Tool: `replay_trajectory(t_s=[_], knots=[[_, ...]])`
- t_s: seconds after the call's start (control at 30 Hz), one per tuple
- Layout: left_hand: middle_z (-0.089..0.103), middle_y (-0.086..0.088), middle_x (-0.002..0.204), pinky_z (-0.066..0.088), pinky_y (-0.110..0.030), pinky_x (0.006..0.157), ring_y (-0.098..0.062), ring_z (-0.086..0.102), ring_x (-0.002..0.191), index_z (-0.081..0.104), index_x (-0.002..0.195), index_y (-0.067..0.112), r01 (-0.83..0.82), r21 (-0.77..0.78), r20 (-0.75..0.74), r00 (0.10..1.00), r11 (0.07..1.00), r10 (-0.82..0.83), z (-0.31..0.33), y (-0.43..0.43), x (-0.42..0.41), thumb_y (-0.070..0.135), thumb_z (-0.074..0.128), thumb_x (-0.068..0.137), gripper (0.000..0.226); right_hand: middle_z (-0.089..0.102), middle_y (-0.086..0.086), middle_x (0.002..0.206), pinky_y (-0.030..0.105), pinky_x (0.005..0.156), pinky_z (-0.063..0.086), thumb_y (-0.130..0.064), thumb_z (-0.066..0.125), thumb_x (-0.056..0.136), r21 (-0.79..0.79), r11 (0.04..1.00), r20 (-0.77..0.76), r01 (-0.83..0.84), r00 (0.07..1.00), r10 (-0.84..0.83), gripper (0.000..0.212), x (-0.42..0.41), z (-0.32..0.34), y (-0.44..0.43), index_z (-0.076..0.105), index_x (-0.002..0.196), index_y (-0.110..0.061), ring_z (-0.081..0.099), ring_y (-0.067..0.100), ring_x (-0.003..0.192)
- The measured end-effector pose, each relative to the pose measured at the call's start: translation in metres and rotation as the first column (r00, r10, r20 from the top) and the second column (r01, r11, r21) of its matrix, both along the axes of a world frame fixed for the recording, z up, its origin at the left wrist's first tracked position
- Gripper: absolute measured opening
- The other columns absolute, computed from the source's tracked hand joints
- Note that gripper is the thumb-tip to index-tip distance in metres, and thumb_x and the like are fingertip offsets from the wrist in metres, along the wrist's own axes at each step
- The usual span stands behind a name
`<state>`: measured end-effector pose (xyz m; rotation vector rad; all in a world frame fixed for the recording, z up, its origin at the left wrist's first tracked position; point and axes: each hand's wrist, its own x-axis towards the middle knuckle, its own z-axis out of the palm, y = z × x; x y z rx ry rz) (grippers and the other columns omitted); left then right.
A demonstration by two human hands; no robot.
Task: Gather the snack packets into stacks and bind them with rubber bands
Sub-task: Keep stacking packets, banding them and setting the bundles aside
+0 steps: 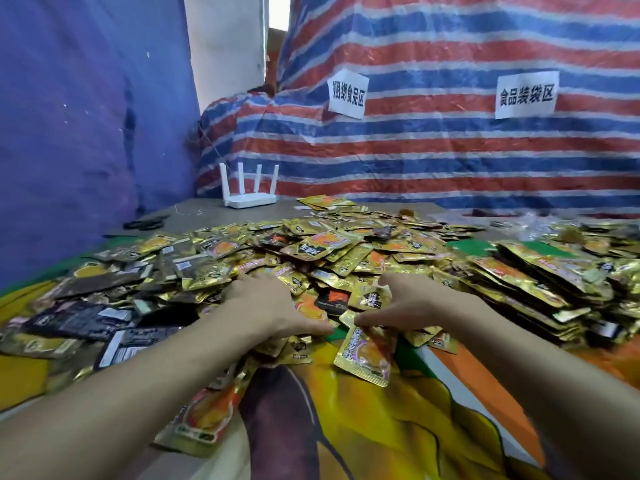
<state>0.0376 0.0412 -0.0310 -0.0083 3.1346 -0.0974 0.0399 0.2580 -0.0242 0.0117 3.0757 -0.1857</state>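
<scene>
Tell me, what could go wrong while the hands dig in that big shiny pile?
The right hand pinches a gold packet only by its top edge, so it might slip. The left hand lies on the heaped pile; pulling could send packets sliding toward the person, where stray packets already lie. Also, dark packets are mixed in, so stacks could get muddled.

The snack packets (329,251) are seen to be of glossy, crinkled foil film. The tabletop (207,211) is left matt grey where bare and is elsewhere covered by a smooth printed sheet (398,427). The striped tarpaulin (450,150) is shown as creased woven plastic. The signs (347,95) are of matt white paper, the router (249,199) of smooth white plastic.
</scene>
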Motion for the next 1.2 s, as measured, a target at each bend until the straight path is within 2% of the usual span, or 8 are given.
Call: replay_trajectory(t_s=[0.37, 0.57, 0.67, 0.77, 0.87, 0.93, 1.07, 1.2], knots=[[-0.009, -0.032, 0.161, 0.047, -0.053, 0.103, -0.05, 0.025, 0.143, -0.012, 0.152, -0.008, 0.035, -0.063, -0.152, 0.987, 0.997, -0.045, 0.009, 0.027, -0.014, 0.065, 0.084, 0.065, 0.148, 0.049, 0.002, 0.149, 0.031, 0.084, 0.048, -0.061, 0.089, 0.059, -0.128, 0.99, 0.097, -0.051, 0.993, 0.063, 0.107, -0.003, 0.007, 0.025, 0.043, 0.15, -0.027, 0.054, 0.025, 0.124], [0.047, -0.019, 0.133, 0.049, -0.047, 0.102, -0.039, 0.047, 0.124, 0.05, 0.133, 0.003, 0.141, -0.069, -0.004, 0.99, 0.988, -0.141, -0.005, 0.041, -0.027, 0.05, 0.072, 0.08, 0.074, 0.064, 0.005, 0.13, 0.04, 0.092, 0.056, -0.048, 0.079, 0.079, 0.039, 0.992, 0.127, -0.118, 0.986, 0.112, 0.071, -0.001, 0.014, 0.011, 0.058, 0.14, -0.018, 0.063, 0.024, 0.112], [0.044, -0.021, 0.132, 0.049, -0.05, 0.103, -0.04, 0.047, 0.124, 0.047, 0.133, 0.003, 0.151, -0.085, 0.042, 0.988, 0.985, -0.148, -0.007, 0.046, -0.028, 0.038, 0.067, 0.085, 0.062, 0.071, 0.009, 0.111, 0.039, 0.081, 0.058, -0.046, 0.066, 0.088, 0.053, 0.993, 0.101, -0.107, 0.99, 0.101, 0.048, 0.004, 0.007, 0.002, 0.066, 0.121, -0.011, 0.067, 0.023, 0.096], [0.044, -0.02, 0.135, 0.048, -0.053, 0.103, -0.04, 0.047, 0.126, 0.04, 0.137, 0.003, 0.108, -0.09, -0.008, 0.994, 0.99, -0.109, -0.011, 0.053, -0.026, 0.034, 0.068, 0.087, 0.065, 0.063, 0.001, 0.078, 0.032, 0.056, 0.041, -0.087, 0.054, 0.075, 0.024, 0.999, 0.09, -0.038, 0.995, 0.036, 0.073, 0.018, -0.001, -0.01, 0.062, 0.081, -0.015, 0.056, 0.018, 0.069], [0.044, -0.02, 0.139, 0.05, -0.054, 0.099, -0.04, 0.047, 0.127, 0.035, 0.142, 0.003, 0.058, -0.086, -0.069, 0.996, 0.995, -0.064, -0.014, 0.058, -0.024, 0.026, 0.067, 0.091, 0.065, 0.062, 0.011, 0.117, 0.038, 0.081, 0.046, -0.099, 0.043, 0.064, 0.213, 0.977, 0.046, 0.011, 0.999, -0.021, 0.089, 0.026, -0.008, -0.02, 0.059, 0.091, -0.016, 0.054, 0.028, 0.113], [0.045, -0.02, 0.139, 0.052, -0.052, 0.095, -0.04, 0.047, 0.126, 0.033, 0.144, 0.002, 0.036, -0.083, -0.098, 0.994, 0.996, -0.044, -0.017, 0.061, -0.022, 0.019, 0.064, 0.092, 0.063, 0.052, 0.019, 0.132, 0.039, 0.086, 0.043, -0.089, 0.051, 0.074, 0.255, 0.966, 0.013, 0.04, 0.999, -0.045, 0.077, 0.03, -0.008, -0.027, 0.059, 0.098, -0.016, 0.044, 0.035, 0.124], [0.05, -0.021, 0.133, 0.056, -0.049, 0.084, -0.041, 0.054, 0.118, 0.038, 0.141, -0.001, 0.036, -0.235, -0.159, 0.984, 0.971, -0.075, -0.017, 0.065, -0.016, 0.013, 0.058, 0.095, 0.052, 0.046, 0.015, 0.107, 0.028, 0.052, 0.028, -0.054, 0.055, 0.089, 0.2, 0.979, 0.053, 0.039, 0.997, -0.051, 0.039, 0.036, -0.003, -0.037, 0.048, 0.072, -0.019, 0.042, 0.024, 0.082], [0.047, -0.019, 0.132, 0.053, -0.048, 0.093, -0.038, 0.053, 0.12, 0.049, 0.137, 0.004, 0.08, -0.198, -0.053, 0.994, 0.977, -0.092, -0.01, 0.056, -0.021, 0.016, 0.058, 0.096, 0.044, 0.055, 0.008, 0.091, 0.032, 0.066, 0.052, -0.032, 0.057, 0.091, 0.226, 0.971, 0.039, -0.071, 0.997, 0.064, 0.024, 0.04, -0.003, -0.04, 0.053, 0.079, -0.011, 0.057, 0.027, 0.093]])
